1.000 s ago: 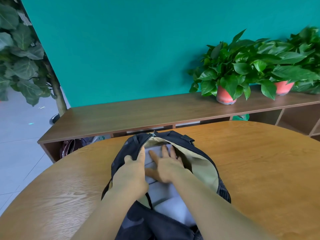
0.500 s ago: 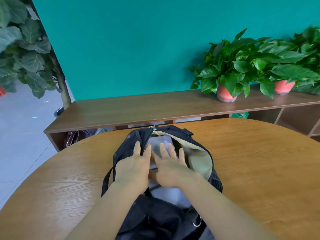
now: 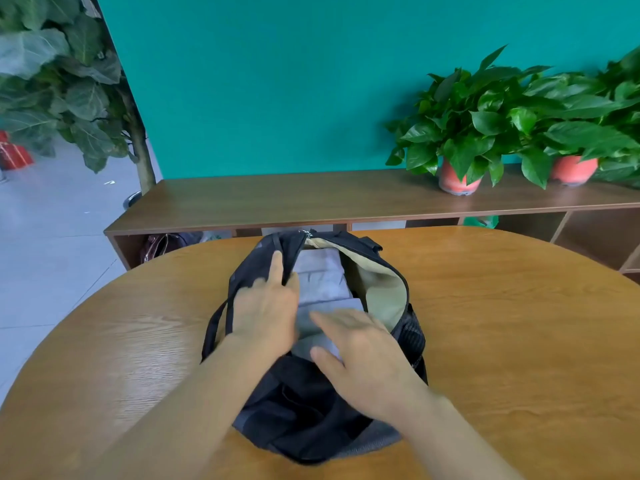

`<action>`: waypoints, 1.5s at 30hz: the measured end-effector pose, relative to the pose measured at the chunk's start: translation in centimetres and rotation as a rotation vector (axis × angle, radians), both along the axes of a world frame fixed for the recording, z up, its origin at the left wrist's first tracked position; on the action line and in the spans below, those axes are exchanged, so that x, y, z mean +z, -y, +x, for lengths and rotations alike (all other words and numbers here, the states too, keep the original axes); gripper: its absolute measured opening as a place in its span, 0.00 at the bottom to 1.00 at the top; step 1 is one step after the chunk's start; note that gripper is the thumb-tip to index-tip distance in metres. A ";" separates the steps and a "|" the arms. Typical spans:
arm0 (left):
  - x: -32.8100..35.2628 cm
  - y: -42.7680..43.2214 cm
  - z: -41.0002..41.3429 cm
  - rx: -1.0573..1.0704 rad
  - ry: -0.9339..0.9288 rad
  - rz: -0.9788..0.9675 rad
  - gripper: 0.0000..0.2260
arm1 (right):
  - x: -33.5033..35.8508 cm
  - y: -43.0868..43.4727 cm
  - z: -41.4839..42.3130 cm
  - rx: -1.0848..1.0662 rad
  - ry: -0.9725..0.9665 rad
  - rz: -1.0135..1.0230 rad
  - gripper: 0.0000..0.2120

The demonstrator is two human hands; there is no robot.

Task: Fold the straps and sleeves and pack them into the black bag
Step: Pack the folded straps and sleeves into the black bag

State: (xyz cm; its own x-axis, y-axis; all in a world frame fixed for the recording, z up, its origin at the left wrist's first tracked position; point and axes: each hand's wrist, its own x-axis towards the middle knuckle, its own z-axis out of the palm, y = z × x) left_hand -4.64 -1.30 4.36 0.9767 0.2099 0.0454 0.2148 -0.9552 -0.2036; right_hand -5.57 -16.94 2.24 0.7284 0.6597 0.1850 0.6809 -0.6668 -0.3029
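Note:
The black bag (image 3: 311,410) lies open on the round wooden table (image 3: 502,323), its beige lining showing on the right side. A folded grey garment (image 3: 320,278) sits inside the opening. My left hand (image 3: 265,313) pinches the edge of the bag's left flap, with the forefinger on top and the thumb at the inner side. My right hand (image 3: 363,358) hovers flat and blurred over the near part of the grey garment, fingers straight, holding nothing. Straps are not clearly visible apart from a black loop at the bag's left side.
A low wooden shelf unit (image 3: 277,202) runs behind the table along a teal wall. Two potted plants (image 3: 460,133) stand on its right end. A large leafy tree (image 3: 69,81) is at far left, and a dark red bag (image 3: 162,244) sits inside the shelf.
My right hand has drawn back toward me, out of the far part of the opening. My left hand stays on the left flap. More of the grey garment shows inside.

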 end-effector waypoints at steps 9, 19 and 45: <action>1.2 0.4 1.6 -0.363 -0.033 -0.038 0.20 | -3.8 1.7 -3.1 -0.080 0.220 -0.040 0.13; -1.8 3.5 2.3 -0.228 -0.375 -0.111 0.38 | -0.8 5.5 -1.8 -0.073 0.473 -0.224 0.19; 2.7 -3.7 11.9 -0.462 -0.110 0.067 0.16 | 2.9 9.7 -0.8 -0.372 0.019 -0.426 0.16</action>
State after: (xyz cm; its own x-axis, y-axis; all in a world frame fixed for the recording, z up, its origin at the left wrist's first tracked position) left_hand 7.28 2.43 7.07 0.9669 -0.2469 -0.0645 -0.2551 -0.9297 -0.2657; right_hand -6.40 -26.63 5.16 0.9252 0.3785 -0.0263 0.3794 -0.9236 0.0554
